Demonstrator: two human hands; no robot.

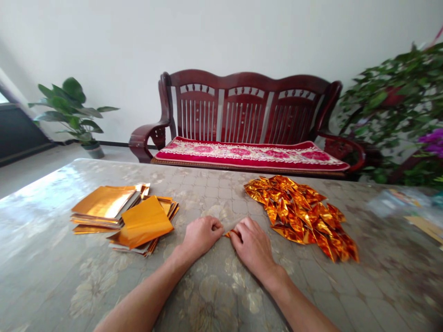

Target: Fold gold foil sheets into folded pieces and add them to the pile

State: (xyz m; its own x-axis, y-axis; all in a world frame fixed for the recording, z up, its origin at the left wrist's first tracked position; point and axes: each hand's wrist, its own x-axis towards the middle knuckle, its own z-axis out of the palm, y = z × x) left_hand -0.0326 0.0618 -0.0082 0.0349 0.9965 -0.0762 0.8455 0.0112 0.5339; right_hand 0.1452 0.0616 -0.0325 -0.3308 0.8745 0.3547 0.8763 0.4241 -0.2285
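Observation:
Between my two hands is a small piece of gold foil paper (227, 234), mostly covered by the fingers; a little of its orange-gold side shows. My left hand (203, 235) is closed, its fingertips pinched at the paper's left side. On the opposite side, my right hand (252, 243) is curled over the paper, thumb and fingers pressed together. To the left lie loose stacks of flat gold foil sheets (147, 222), some with grey undersides. A heap of folded, pointed gold foil pieces (299, 214) spreads out to the right.
A patterned, glossy cover lies over the table (207, 295). Clear plastic bags (398, 202) and a tan flat piece (425, 228) rest at the right. Past the far edge stands a dark red wooden bench (245, 110), with potted plants (92, 148) at either side.

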